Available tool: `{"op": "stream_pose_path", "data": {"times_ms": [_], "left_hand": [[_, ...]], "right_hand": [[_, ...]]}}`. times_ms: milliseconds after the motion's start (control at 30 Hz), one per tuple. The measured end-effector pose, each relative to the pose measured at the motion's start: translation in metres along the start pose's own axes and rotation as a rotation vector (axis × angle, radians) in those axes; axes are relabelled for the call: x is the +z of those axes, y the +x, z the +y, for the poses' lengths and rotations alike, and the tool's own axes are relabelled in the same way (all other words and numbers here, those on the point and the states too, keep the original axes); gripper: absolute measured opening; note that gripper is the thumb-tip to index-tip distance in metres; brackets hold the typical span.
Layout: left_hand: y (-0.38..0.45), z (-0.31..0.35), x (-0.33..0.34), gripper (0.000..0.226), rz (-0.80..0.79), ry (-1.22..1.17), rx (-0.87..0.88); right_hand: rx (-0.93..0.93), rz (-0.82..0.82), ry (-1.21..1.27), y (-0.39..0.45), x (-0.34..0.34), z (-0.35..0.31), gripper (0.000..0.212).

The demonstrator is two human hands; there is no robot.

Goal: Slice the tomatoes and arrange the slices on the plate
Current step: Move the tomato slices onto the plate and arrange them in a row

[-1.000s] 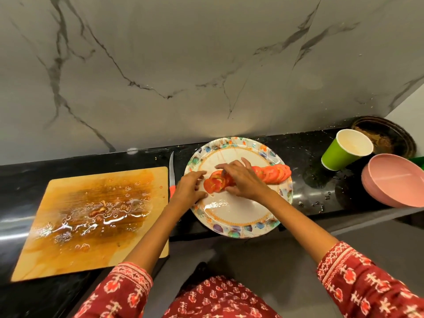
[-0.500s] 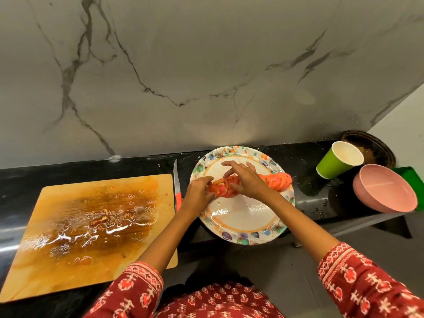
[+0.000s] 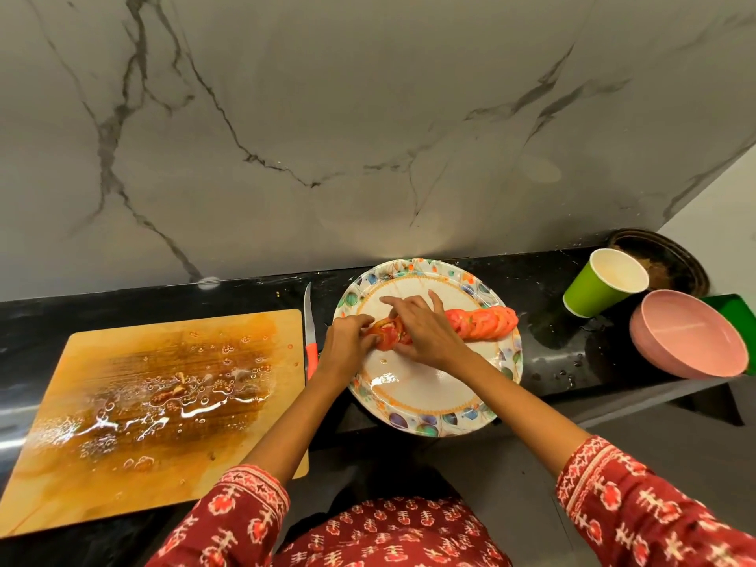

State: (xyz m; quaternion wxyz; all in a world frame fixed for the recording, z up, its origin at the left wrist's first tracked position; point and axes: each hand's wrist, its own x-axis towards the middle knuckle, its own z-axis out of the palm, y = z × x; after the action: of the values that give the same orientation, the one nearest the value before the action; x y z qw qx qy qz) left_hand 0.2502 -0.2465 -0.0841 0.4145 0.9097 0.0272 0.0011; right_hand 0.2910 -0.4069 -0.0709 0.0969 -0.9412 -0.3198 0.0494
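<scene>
A patterned paper plate (image 3: pixel 425 396) sits on the black counter, its near rim over the counter's edge. Across its far half lies a row of overlapping tomato slices (image 3: pixel 484 321). My left hand (image 3: pixel 347 341) pinches the row's left end, fingertips on the end slices (image 3: pixel 386 335). My right hand (image 3: pixel 425 331) covers the middle of the row, fingers spread and pressing on the slices. A knife with a red handle (image 3: pixel 311 349) lies between the plate and a wet wooden cutting board (image 3: pixel 151 407), blade pointing to the wall.
A green paper cup (image 3: pixel 601 282) and a pink bowl (image 3: pixel 691 341) stand right of the plate, with a dark round dish (image 3: pixel 675 255) behind and something green (image 3: pixel 732 308) at the far right. A marble wall rises behind the counter.
Both hands have stayed on the row's left end. My left hand has closed in onto the end slices, and the slices under my right hand look pushed closer together.
</scene>
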Motion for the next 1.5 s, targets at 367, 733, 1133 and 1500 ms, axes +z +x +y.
{"op": "stream_pose_path", "data": {"times_ms": [367, 733, 1133, 1500], "left_hand": [[-0.003, 0.010, 0.012, 0.036, 0.131, 0.003, -0.048], [0.010, 0.006, 0.018, 0.071, -0.122, 0.190, 0.099], [0.018, 0.023, 0.024, 0.077, -0.142, 0.368, 0.109], [0.021, 0.022, 0.023, 0.063, -0.097, 0.226, 0.115]], "right_hand": [[0.011, -0.126, 0.206, 0.002, -0.023, 0.017, 0.085], [-0.025, -0.043, 0.175, -0.008, -0.011, 0.026, 0.089], [0.042, -0.048, 0.203, -0.006, -0.013, 0.039, 0.095], [0.027, -0.165, 0.284, 0.005, -0.021, 0.043, 0.093]]}}
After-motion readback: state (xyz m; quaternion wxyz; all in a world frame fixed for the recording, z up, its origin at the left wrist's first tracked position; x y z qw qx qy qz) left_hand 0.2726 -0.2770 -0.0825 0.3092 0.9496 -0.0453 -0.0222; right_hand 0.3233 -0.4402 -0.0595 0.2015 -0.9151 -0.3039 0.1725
